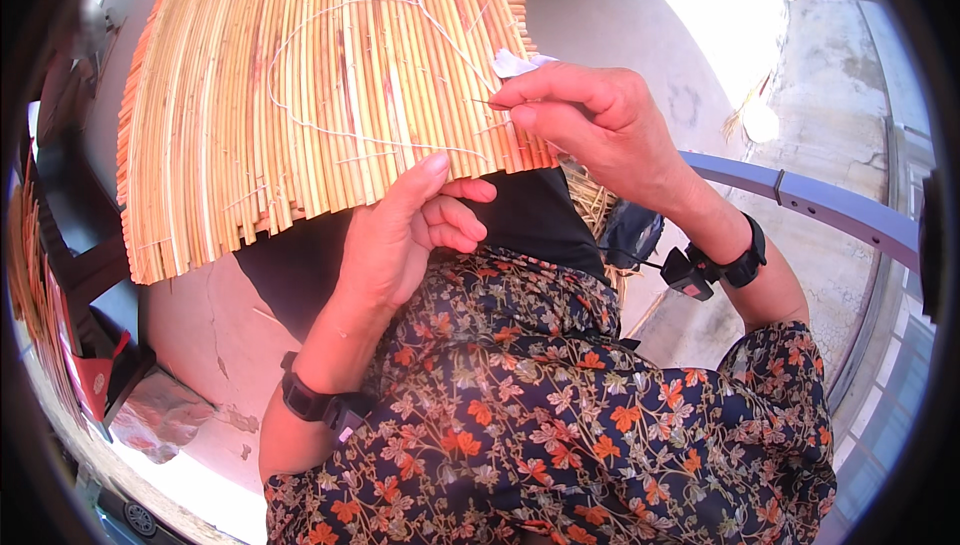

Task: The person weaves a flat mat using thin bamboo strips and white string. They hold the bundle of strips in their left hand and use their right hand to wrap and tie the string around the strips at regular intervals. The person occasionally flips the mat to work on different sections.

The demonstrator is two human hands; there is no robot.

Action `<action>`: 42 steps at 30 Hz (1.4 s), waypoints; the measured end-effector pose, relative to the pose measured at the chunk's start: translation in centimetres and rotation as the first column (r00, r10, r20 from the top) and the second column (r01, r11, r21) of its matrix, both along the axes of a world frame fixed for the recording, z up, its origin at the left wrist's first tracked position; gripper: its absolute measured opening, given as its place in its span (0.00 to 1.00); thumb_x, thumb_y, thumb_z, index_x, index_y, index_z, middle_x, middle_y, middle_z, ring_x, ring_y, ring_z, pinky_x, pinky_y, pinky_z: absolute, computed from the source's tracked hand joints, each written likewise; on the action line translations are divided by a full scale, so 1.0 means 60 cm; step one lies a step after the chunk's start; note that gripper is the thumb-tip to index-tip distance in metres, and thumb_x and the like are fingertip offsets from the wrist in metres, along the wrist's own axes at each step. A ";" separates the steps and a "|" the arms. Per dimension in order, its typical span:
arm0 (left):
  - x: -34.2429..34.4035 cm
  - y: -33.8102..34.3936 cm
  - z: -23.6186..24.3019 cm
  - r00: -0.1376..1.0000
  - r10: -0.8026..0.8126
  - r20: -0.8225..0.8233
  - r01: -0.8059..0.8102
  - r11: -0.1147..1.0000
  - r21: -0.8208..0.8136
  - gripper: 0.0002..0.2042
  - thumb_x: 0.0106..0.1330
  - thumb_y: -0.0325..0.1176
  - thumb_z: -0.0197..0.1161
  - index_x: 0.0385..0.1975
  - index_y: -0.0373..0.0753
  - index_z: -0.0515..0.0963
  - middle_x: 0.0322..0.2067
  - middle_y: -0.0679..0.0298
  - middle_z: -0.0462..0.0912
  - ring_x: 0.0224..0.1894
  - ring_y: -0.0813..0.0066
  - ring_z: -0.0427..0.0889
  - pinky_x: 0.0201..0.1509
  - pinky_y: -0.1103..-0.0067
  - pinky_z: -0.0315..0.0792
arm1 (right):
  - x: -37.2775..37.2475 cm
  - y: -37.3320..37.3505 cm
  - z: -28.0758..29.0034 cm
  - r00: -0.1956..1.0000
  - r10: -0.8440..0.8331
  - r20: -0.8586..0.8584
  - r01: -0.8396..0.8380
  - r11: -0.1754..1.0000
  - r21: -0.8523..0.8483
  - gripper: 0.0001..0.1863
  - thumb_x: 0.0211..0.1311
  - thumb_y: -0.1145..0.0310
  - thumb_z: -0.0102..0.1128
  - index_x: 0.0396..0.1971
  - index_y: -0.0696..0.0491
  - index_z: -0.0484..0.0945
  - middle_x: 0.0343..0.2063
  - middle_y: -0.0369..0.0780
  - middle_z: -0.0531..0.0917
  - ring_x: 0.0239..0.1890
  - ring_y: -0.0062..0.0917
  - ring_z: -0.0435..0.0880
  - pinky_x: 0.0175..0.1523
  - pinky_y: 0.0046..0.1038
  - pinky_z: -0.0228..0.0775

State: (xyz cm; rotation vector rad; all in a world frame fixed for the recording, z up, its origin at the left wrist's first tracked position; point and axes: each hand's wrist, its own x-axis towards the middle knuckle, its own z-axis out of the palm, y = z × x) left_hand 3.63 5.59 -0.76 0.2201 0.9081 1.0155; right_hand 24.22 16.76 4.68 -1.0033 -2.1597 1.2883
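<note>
A mat of straw-coloured stalks (pixel 300 75), laid side by side, slopes over my lap, its uneven near edge toward me. My right hand (pixel 600 115) is closed at the mat's right side, pinching a thin dark needle (pixel 482 101) between thumb and forefinger. A small white scrap (pixel 515 64) shows beside that forefinger. White thread (pixel 290 110) loops loosely across the stalks, one stretch running up toward the right hand. My left hand (pixel 400 215) is at the near edge, thumb over the stalk ends, fingers loosely curled and apart below. Short stitches cross the stalks near this edge.
Loose straw (pixel 590 200) lies beside my lap on the right. Past it curves a grey-blue bar (pixel 800 195). Dark furniture legs (pixel 100 265) and a red item (pixel 100 375) stand at the left. Pale concrete floor (pixel 190 325) surrounds me.
</note>
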 end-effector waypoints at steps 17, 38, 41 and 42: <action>0.023 0.002 0.012 0.980 -0.053 -0.193 0.045 0.998 -0.042 0.17 0.71 0.41 0.64 0.40 0.29 0.82 0.33 0.54 0.87 0.30 0.70 0.85 0.34 0.78 0.79 | 0.024 -0.008 0.026 0.948 0.255 0.190 -0.289 0.939 0.185 0.07 0.57 0.75 0.65 0.37 0.52 0.83 0.26 0.44 0.82 0.32 0.44 0.82 0.37 0.38 0.74; 0.032 0.001 0.009 0.981 -0.015 -0.194 0.001 0.997 -0.072 0.13 0.67 0.32 0.70 0.44 0.29 0.81 0.31 0.55 0.87 0.27 0.72 0.86 0.32 0.80 0.80 | 0.015 0.006 0.040 0.854 0.356 0.379 -0.465 0.850 0.248 0.14 0.52 0.80 0.68 0.41 0.55 0.84 0.31 0.43 0.85 0.34 0.40 0.86 0.38 0.35 0.78; 0.032 0.000 0.007 0.981 -0.007 -0.194 -0.003 0.998 -0.055 0.13 0.67 0.32 0.69 0.45 0.29 0.81 0.30 0.56 0.86 0.26 0.72 0.85 0.31 0.80 0.80 | 0.013 0.005 0.040 0.841 0.360 0.404 -0.483 0.836 0.260 0.15 0.50 0.81 0.67 0.41 0.55 0.84 0.30 0.42 0.85 0.34 0.40 0.85 0.38 0.36 0.78; 0.032 0.000 0.007 0.982 -0.002 -0.190 -0.007 0.999 -0.047 0.13 0.67 0.32 0.69 0.45 0.29 0.81 0.30 0.56 0.86 0.26 0.72 0.85 0.31 0.80 0.80 | 0.013 0.005 0.040 0.836 0.358 0.415 -0.485 0.836 0.256 0.15 0.50 0.81 0.67 0.41 0.55 0.84 0.30 0.42 0.85 0.34 0.40 0.85 0.38 0.36 0.77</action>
